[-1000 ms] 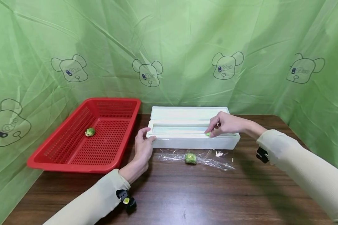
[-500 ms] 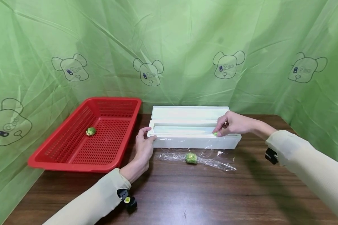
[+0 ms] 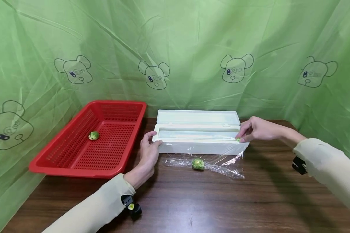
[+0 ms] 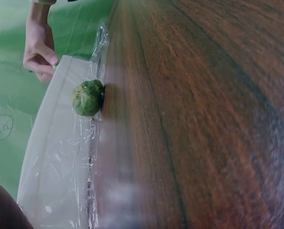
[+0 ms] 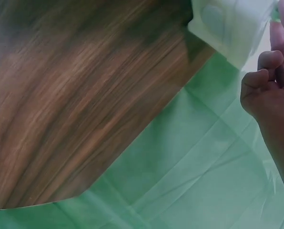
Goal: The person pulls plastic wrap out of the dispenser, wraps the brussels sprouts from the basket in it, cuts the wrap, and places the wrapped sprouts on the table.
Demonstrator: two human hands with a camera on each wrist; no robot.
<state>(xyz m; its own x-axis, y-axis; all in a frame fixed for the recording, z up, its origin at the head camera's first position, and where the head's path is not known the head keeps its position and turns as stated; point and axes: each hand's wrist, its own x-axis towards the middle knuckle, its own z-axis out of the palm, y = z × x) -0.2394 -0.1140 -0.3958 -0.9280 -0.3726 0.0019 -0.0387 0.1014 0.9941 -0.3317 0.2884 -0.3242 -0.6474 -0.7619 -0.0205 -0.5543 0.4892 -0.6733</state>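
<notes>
A long white cling film dispenser (image 3: 201,148) lies on the table with its lid tipped back. My left hand (image 3: 148,154) grips its left end, thumb on the front top edge. At the right end of that edge, my right hand (image 3: 259,129) pinches a small green slide cutter (image 3: 238,139). Clear cling film (image 3: 226,171) hangs over the dispenser's front and onto the table. A Brussels sprout (image 3: 198,163) lies in front, with film about it and twisted out on either side. In the right wrist view, the dispenser's end (image 5: 228,28) is beside the right hand's curled fingers.
A red plastic basket (image 3: 131,147) with slotted walls stands to the left, holding another Brussels sprout (image 3: 94,135). Green cloth (image 3: 192,38) printed with bear heads hangs behind and at the sides of the brown wooden table (image 3: 175,204).
My right hand has slid right along the dispenser's front edge with the slide cutter, reaching the right end. The left hand keeps its hold on the left end.
</notes>
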